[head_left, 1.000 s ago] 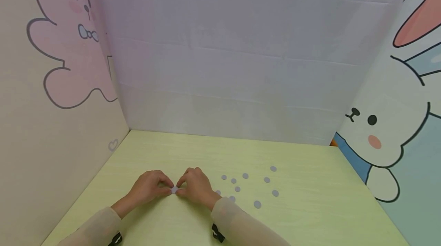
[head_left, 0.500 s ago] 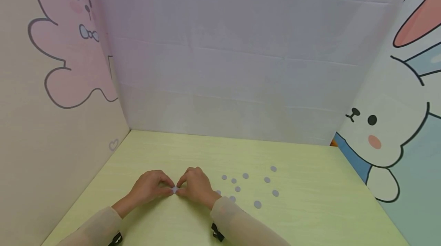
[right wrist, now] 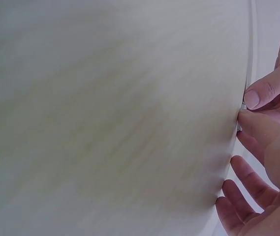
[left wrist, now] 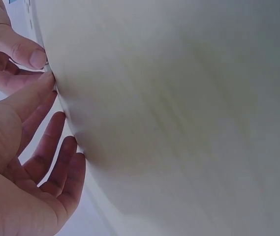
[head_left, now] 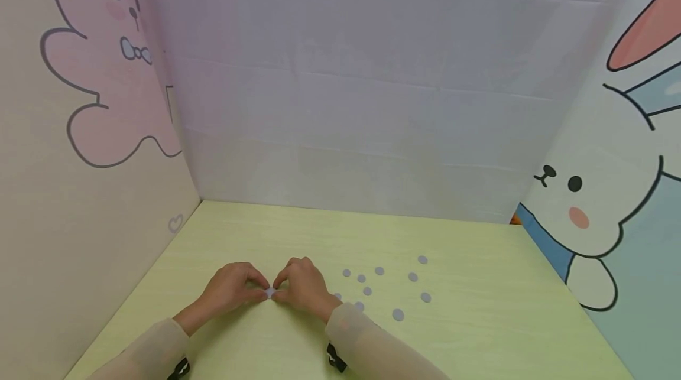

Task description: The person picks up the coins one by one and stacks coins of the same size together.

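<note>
A small flat grey disc (head_left: pixel 270 293) lies on the pale yellow-green table between the hands. My left hand (head_left: pixel 231 288) holds its left side between thumb and forefinger. From the right, my right hand (head_left: pixel 302 285) pinches the opposite side, so the fingertips cover most of the disc's edge. In the left wrist view, the left hand (left wrist: pixel 36 162) has its other fingertips resting on the table top. The right wrist view shows the right hand (right wrist: pixel 263 182) likewise, with the disc only a thin sliver (right wrist: pixel 240 120) at the fingertips.
Several similar grey discs, among them a larger one (head_left: pixel 398 314) and a far one (head_left: pixel 422 260), lie scattered right of the hands. The right forearm partly hides the nearest ones. Printed panels flank the table (head_left: pixel 479 321), and a white cloth (head_left: pixel 346 102) hangs behind.
</note>
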### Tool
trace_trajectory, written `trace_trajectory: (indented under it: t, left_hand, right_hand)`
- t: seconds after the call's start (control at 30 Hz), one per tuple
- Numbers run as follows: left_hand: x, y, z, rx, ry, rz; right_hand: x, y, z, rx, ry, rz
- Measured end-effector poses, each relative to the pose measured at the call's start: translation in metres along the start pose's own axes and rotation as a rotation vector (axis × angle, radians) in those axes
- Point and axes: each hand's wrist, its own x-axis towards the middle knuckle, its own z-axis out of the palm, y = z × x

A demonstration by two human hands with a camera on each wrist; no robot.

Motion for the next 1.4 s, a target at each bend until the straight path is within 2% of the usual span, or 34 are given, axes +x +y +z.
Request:
trace_trajectory:
  t: [0.47, 1.03, 1.4]
  left_hand:
    - [-0.001, 0.004, -0.004, -0.031, -0.046, -0.045]
    - [-0.001, 0.004, -0.004, -0.027, -0.043, -0.055]
    - [-0.001, 0.002, -0.003, -0.046, -0.049, -0.062]
  right_hand:
    - [0.000, -0.001, 0.001, 0.012, -0.019, 0.021]
    - [0.000, -0.002, 0.000, 0.023, -0.019, 0.029]
    - [-0.003, 0.005, -0.012, 0.044, -0.104, -0.016]
